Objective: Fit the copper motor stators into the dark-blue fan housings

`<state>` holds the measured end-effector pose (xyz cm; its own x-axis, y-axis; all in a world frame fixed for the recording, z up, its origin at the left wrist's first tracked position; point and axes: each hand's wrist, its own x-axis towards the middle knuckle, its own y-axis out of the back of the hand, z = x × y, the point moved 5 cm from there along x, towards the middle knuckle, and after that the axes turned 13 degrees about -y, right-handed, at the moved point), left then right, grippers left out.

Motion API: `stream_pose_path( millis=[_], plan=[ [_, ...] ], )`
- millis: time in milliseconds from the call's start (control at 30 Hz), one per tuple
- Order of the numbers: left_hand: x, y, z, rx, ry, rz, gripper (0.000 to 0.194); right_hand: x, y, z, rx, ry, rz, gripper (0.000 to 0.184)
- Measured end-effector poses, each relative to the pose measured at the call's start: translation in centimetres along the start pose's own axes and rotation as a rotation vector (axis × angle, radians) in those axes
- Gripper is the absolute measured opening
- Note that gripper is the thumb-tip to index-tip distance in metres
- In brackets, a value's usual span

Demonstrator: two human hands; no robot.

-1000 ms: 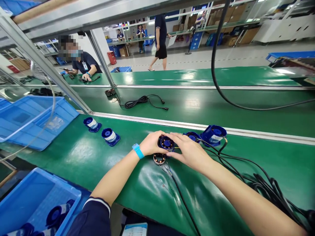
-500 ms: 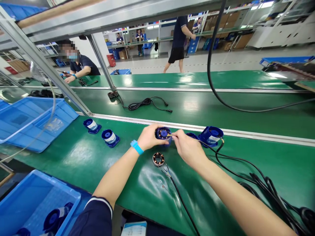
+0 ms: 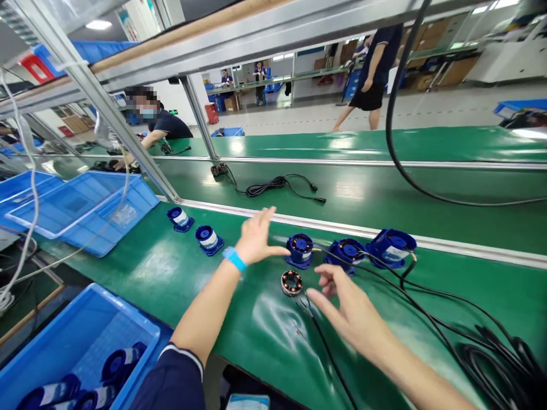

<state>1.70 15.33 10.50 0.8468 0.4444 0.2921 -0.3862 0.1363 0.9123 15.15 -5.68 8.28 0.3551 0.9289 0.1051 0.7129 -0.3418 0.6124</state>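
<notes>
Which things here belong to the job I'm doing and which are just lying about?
Likely the job's:
wired blue housing by your left hand
copper-coil ring near your right hand
black cable beside the ring

Likely just lying about:
bundled cable farther off
red bin overhead

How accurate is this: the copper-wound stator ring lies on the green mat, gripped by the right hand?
Only the grip is wrong: the head view shows the right hand beside the copper-wound stator ring, not touching it. The ring does lie on the green mat.
</notes>
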Motion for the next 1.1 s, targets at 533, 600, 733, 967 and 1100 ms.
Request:
stream_pose_path(
  millis=[533, 600, 733, 967, 1100],
  plan=[
    [-9.0, 2.4, -0.4, -0.226, -0.034, -0.148, 0.071, -2.4, -2.9, -1.8, -0.341, 0.241, 0.165, 0.024],
    [-8.2, 0.6, 2.3, -0.341, -0.071, -0.139, 0.084, -3.1, -0.8, -3.3, -0.245, 0.293, 0.238, 0.021],
    [-7.0, -1.9, 6.6, -0.609, -0.167, -0.139, 0.101, -3.5, 1.1, -5.6, -0.226, 0.347, 0.238, 0.021],
    [-6.2, -2.9, 8.3, -0.663, -0.231, -0.126, 0.071, -3.3, 1.3, -5.5, -0.533, 0.309, 0.155, 0.045],
    [-6.3, -3.5, 8.6, -0.645, -0.225, -0.14, 0.068, -3.2, 1.2, -5.4, -0.576, 0.248, 0.16, 0.051]
  ],
)
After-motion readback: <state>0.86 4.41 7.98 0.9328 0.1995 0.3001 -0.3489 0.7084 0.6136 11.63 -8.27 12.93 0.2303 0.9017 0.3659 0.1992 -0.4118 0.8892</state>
